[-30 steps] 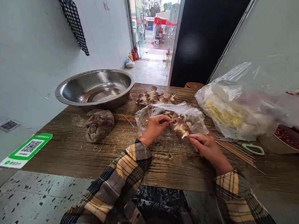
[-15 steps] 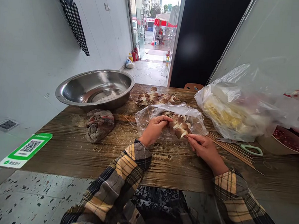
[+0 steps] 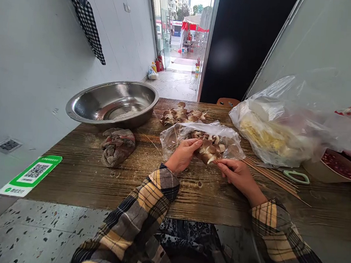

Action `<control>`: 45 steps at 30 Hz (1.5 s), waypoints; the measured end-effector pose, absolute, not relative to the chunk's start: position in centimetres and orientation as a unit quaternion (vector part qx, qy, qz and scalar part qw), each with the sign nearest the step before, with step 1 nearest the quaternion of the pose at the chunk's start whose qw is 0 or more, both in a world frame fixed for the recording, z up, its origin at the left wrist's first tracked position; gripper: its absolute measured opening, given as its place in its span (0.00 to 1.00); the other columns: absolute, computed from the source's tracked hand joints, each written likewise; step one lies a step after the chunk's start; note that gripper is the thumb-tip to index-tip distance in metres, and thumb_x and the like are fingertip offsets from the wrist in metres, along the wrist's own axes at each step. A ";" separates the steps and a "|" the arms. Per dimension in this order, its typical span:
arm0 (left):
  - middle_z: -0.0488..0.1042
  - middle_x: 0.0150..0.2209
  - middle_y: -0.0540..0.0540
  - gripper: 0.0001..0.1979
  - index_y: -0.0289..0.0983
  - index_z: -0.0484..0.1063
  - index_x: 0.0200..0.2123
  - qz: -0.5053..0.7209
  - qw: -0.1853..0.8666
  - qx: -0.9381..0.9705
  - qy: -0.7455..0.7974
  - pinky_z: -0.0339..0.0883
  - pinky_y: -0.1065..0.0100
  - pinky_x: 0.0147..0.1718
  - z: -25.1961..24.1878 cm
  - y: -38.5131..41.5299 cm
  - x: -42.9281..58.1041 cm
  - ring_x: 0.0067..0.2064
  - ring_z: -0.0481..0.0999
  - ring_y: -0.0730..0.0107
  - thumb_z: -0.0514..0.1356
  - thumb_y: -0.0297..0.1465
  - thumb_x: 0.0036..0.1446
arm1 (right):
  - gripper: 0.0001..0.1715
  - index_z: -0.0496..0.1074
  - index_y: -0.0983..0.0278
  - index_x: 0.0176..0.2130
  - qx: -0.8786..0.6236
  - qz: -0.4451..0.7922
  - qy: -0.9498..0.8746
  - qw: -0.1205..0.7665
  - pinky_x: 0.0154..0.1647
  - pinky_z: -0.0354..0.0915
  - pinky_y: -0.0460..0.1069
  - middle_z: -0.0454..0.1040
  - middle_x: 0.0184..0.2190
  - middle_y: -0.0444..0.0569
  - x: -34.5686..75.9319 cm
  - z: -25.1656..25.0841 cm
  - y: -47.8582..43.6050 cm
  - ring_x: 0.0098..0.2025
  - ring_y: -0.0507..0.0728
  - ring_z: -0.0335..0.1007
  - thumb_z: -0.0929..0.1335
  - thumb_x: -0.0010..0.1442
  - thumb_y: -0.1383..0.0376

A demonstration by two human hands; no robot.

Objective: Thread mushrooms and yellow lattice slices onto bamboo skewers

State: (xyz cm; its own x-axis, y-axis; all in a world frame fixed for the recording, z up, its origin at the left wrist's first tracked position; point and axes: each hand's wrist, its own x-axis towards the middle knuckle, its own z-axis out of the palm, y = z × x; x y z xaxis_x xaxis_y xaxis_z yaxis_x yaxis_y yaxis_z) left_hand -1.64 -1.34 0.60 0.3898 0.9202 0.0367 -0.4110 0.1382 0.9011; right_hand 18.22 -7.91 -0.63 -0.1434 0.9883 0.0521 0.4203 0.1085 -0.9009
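Brown-capped oyster mushrooms [image 3: 209, 151] bunch together between my two hands, above the near side of a clear plastic bag [image 3: 170, 137]. My left hand [image 3: 183, 153] is closed, thumb and fingers pinching the mushrooms from the left. In the fingers of my right hand [image 3: 236, 173] is a thin skewer, of which only a short piece shows by the mushrooms' lower right end. More mushrooms lie in the bag behind. Another pile of mushrooms [image 3: 183, 115] rests on the table beyond it. Several loose wooden skewers [image 3: 277, 179] lie right of my right hand.
On the wooden table [image 3: 127, 192] stand a large steel basin [image 3: 113, 101], a crumpled grey cloth [image 3: 118, 147] and a green QR card [image 3: 35, 175]. At right are a plastic bag of yellow food [image 3: 264, 133], green-handled scissors [image 3: 296, 177] and a bowl of red contents [image 3: 333, 168].
The mushrooms between my hands have tilted and dropped slightly. My left hand now grips them with more of its fingers, and my right hand has shifted a little left.
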 end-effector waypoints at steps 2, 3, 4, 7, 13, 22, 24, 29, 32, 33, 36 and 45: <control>0.77 0.29 0.47 0.17 0.35 0.79 0.31 0.481 0.700 0.443 0.288 0.66 0.70 0.34 0.5 -1.3 -1.7 0.33 0.72 0.71 0.69 0.43 0.47 | 0.24 0.79 0.67 0.43 -0.543 0.380 -0.657 0.359 0.19 0.54 0.45 0.67 0.18 0.42 18.2 -0.7 -7.9 0.17 0.49 0.58 0.66 0.60 0.51; 0.77 0.29 0.47 0.17 0.35 0.79 0.31 0.483 0.700 0.438 0.292 0.66 0.70 0.34 0.5 -1.3 -1.7 0.33 0.72 0.71 0.68 0.44 0.47 | 0.24 0.79 0.67 0.42 -0.543 0.373 -0.661 0.360 0.20 0.54 0.46 0.68 0.18 0.43 18.2 -0.8 -7.9 0.17 0.50 0.58 0.66 0.60 0.51; 0.77 0.29 0.46 0.18 0.35 0.78 0.31 0.485 0.700 0.434 0.294 0.66 0.70 0.34 0.5 -1.3 -1.8 0.33 0.73 0.70 0.68 0.44 0.47 | 0.24 0.79 0.67 0.42 -0.542 0.366 -0.663 0.363 0.20 0.54 0.46 0.67 0.18 0.43 18.3 -0.8 -7.8 0.18 0.50 0.59 0.66 0.60 0.52; 0.77 0.30 0.46 0.19 0.35 0.78 0.30 0.490 0.707 0.421 0.289 0.68 0.68 0.36 0.7 -1.4 -1.7 0.34 0.74 0.69 0.70 0.45 0.44 | 0.23 0.79 0.67 0.43 -0.538 0.340 -0.674 0.375 0.22 0.56 0.46 0.67 0.17 0.43 18.3 -0.9 -7.8 0.20 0.51 0.60 0.65 0.61 0.53; 0.78 0.30 0.45 0.18 0.34 0.79 0.30 0.481 0.720 0.422 0.268 0.68 0.68 0.36 0.6 -1.5 -1.4 0.33 0.74 0.69 0.70 0.44 0.45 | 0.22 0.80 0.68 0.42 -0.536 0.281 -0.699 0.381 0.25 0.62 0.48 0.73 0.19 0.47 18.2 -1.0 -7.6 0.23 0.55 0.68 0.64 0.62 0.56; 0.78 0.30 0.45 0.18 0.32 0.78 0.30 0.483 0.728 0.408 0.265 0.67 0.68 0.39 0.8 -2.0 -1.0 0.36 0.75 0.68 0.71 0.42 0.44 | 0.17 0.81 0.64 0.42 -0.516 0.246 -0.712 0.408 0.40 0.72 0.52 0.82 0.38 0.53 18.4 -1.5 -7.6 0.39 0.61 0.79 0.65 0.62 0.60; 0.78 0.30 0.44 0.18 0.32 0.78 0.30 0.479 0.734 0.405 0.262 0.68 0.68 0.38 0.9 -2.1 -1.0 0.35 0.75 0.68 0.71 0.42 0.44 | 0.15 0.81 0.63 0.41 -0.511 0.236 -0.715 0.414 0.41 0.72 0.53 0.82 0.38 0.53 18.4 -1.6 -7.6 0.39 0.61 0.79 0.66 0.61 0.60; 0.78 0.31 0.43 0.18 0.31 0.78 0.32 0.460 0.749 0.401 0.259 0.68 0.68 0.37 0.8 -2.1 -0.9 0.33 0.75 0.68 0.71 0.41 0.45 | 0.16 0.81 0.65 0.39 -0.515 0.230 -0.717 0.410 0.35 0.71 0.51 0.82 0.32 0.52 18.2 -1.4 -7.6 0.33 0.60 0.79 0.65 0.62 0.60; 0.78 0.30 0.44 0.18 0.30 0.78 0.31 0.469 0.740 0.404 0.264 0.66 0.70 0.37 0.7 -2.1 -0.9 0.34 0.74 0.70 0.71 0.40 0.45 | 0.18 0.80 0.66 0.40 -0.520 0.242 -0.714 0.401 0.30 0.69 0.50 0.81 0.28 0.51 18.2 -1.3 -7.7 0.30 0.59 0.77 0.65 0.62 0.59; 0.78 0.30 0.44 0.18 0.30 0.78 0.31 0.472 0.737 0.403 0.267 0.66 0.70 0.37 0.7 -2.0 -0.9 0.34 0.74 0.71 0.71 0.41 0.45 | 0.18 0.80 0.66 0.40 -0.520 0.245 -0.716 0.395 0.29 0.69 0.49 0.80 0.27 0.50 18.2 -1.3 -7.7 0.28 0.58 0.77 0.64 0.62 0.59; 0.77 0.28 0.45 0.18 0.31 0.78 0.29 0.480 0.727 0.403 0.282 0.64 0.72 0.35 0.5 -2.0 -1.1 0.32 0.72 0.72 0.70 0.42 0.45 | 0.19 0.80 0.66 0.41 -0.522 0.245 -0.728 0.371 0.28 0.68 0.49 0.79 0.24 0.48 18.1 -1.4 -7.8 0.26 0.57 0.75 0.64 0.63 0.58; 0.77 0.35 0.44 0.25 0.33 0.75 0.42 0.484 0.744 0.346 0.303 0.67 0.72 0.31 0.8 -2.0 -2.0 0.31 0.75 0.73 0.61 0.50 0.55 | 0.17 0.81 0.62 0.39 -0.546 0.156 -0.738 0.365 0.42 0.72 0.55 0.82 0.38 0.51 20.0 -1.0 -8.9 0.39 0.62 0.79 0.66 0.60 0.57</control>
State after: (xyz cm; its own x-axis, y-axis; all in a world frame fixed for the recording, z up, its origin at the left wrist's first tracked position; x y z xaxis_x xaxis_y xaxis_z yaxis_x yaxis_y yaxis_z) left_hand -2.02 -1.96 0.81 0.3474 0.9305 -0.1164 -0.5111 0.2920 0.8084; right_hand 20.04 -8.87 -1.03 -0.1376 0.9194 0.3685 0.6917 0.3555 -0.6287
